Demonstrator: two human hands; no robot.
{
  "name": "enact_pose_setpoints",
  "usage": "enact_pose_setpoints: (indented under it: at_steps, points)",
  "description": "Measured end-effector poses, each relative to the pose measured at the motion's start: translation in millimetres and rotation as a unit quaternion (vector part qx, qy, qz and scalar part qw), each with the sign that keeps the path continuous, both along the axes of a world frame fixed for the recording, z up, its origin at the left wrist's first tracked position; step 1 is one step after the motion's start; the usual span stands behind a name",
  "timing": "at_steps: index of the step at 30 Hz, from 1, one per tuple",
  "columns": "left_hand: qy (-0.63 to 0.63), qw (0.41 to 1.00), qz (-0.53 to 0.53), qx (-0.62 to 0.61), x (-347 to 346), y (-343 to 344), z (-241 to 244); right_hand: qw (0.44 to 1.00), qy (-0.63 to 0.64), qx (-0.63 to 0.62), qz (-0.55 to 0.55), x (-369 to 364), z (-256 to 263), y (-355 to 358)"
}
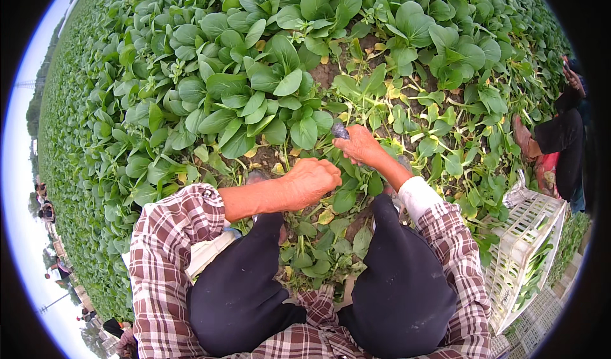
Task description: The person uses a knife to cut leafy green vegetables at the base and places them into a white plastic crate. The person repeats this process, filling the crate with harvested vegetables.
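Observation:
My right hand [362, 145] is closed around a dark, rounded handle [340, 131] that looks wrapped; any blade of the tool is hidden. Close by, my left hand [312, 180] is curled with its back towards me, so whether its fingers hold anything is hidden. Green leaves [347, 192] of a leafy plant show just beside the left fingers and below the right hand. Ahead of the left hand stand leafy greens resembling pak choi [267, 96], still rooted. Loose cut leaves and yellowed ones [405, 115] cover the soil ahead and to the right.
At my right stands a white slatted plastic crate [520, 254] with greens inside. Beyond it a person's leg [561, 135] and hand [573, 80] show at the rim. Between my knees lie trimmed leaves [310, 259]. Several people [59, 270] are far off at left.

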State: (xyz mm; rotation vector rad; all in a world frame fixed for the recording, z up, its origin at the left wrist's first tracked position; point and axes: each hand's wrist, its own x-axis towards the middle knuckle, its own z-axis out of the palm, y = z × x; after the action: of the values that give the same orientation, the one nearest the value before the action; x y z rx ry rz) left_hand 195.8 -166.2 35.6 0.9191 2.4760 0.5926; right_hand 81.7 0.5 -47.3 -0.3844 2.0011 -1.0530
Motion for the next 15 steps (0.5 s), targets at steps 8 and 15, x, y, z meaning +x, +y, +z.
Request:
enact_pose_setpoints:
  at_steps: [8,15]
  points:
    - [0.259,0.895,0.029,-0.361,-60,-41,-52,0.976,-0.060,0.011,-0.208,-39,-47,12]
    - [0.152,0.955,0.087,-0.239,-25,-104,-48,0.979,-0.099,-0.048,-0.172,9,-1,12]
